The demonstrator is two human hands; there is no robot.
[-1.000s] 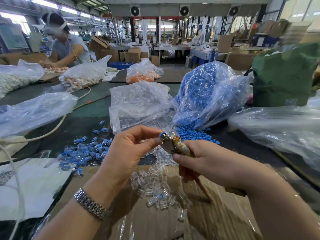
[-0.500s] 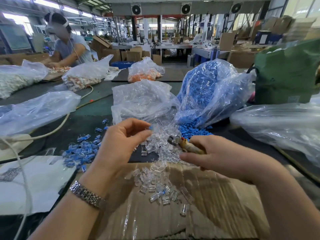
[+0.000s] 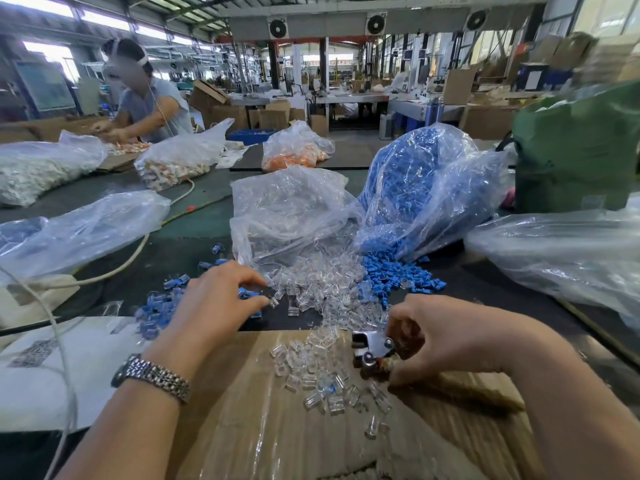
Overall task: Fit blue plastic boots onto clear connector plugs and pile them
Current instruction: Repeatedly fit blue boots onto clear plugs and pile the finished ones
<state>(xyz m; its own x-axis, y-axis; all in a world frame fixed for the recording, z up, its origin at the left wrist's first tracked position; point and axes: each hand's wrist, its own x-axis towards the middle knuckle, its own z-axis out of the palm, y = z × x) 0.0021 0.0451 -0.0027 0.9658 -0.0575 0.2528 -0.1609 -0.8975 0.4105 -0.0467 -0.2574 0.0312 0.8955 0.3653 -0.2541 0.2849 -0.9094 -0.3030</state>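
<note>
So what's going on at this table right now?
A person is assembling small connector parts. The left hand reaches into the spill of clear plugs and pinches one, while the right hand holds a small metal tool over a cardboard sheet. Loose blue boots spill from a bag, and finished blue-capped pieces lie to the left.

Left hand (image 3: 214, 303) extended forward, palm down, fingers curled, thumb and forefinger nearly meeting in a pinch — whether anything sits between them cannot be made out. Right hand (image 3: 446, 337) lower, nearer the body, fingers curled around a small metal tool (image 3: 370, 348) — grip firm.
</note>
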